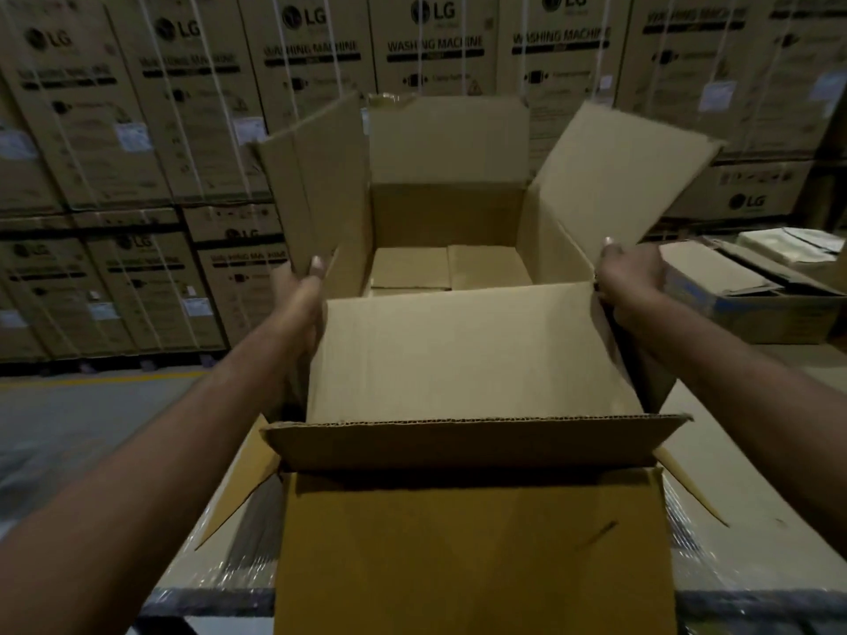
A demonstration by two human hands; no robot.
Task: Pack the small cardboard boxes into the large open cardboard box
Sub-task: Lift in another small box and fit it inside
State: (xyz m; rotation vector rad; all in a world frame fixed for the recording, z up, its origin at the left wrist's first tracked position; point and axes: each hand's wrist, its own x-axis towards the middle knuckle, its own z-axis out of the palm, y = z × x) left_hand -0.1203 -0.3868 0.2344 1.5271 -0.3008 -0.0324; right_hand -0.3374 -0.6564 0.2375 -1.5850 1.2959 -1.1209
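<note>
**Both hands on the side walls of the large box, flaps up**

Large open cardboard box (476, 543) standing on a plastic-wrapped surface (751, 506), in front of the wearer. Left hand (298, 300) clasped on the left wall, thumb hooked over the rim at the foot of the left flap (316, 190); fingers behind the wall, not visible. Right hand (630, 279) clasped likewise on the right wall below the right flap (618, 176), thumb on top, fingers out of sight. Neither hand holding a small box.

Probable reason for the hold: a symmetric grip on opposite walls, to steady or shift the box, or to keep the side flaps spread so the mouth stays clear. Which of these, not determinable.

Flaps, counted: four, all open. Left, right and far flap (449, 139) upright or leaning outward; near flap (467, 355) tilted up toward the camera, screening part of the interior.

Contents: small cardboard boxes (449, 268) lying flat and touching side by side on the floor of the box. Two tops clearly visible at the far end, edge of at least one more nearer. Full count not possible behind the near flap.

Judgement: one layer begun, ample height left above it, packing far from complete.

Surroundings: another open carton (751, 295) near the right hand, holding something pale. Stacked washing-machine cartons (137, 153) behind.
</note>
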